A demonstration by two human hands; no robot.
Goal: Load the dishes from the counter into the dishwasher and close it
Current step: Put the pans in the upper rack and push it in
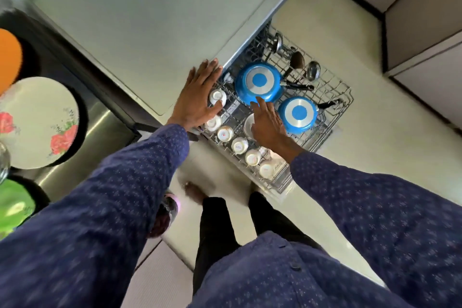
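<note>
The dishwasher's wire rack (337, 97) is pulled out below the grey counter (150, 20). Two blue pans lie upside down in it, a large one (258, 82) and a smaller one (297, 114). A row of several white cups (239, 145) lines the rack's near side, and metal ladles (313, 70) lie at its far end. My left hand (200, 97) is spread with straight fingers over the rack's left corner, above a cup (217, 97). My right hand (267, 122) hovers flat over a white bowl (248, 121), fingertips at the large pan's rim. Neither hand holds anything.
On the steel surface at left stand a floral white plate (37, 122), an orange plate (8, 57) and a green plate (15, 205). My legs and feet (195, 192) stand on the pale floor beside the rack. Cabinet fronts (425, 32) rise at right.
</note>
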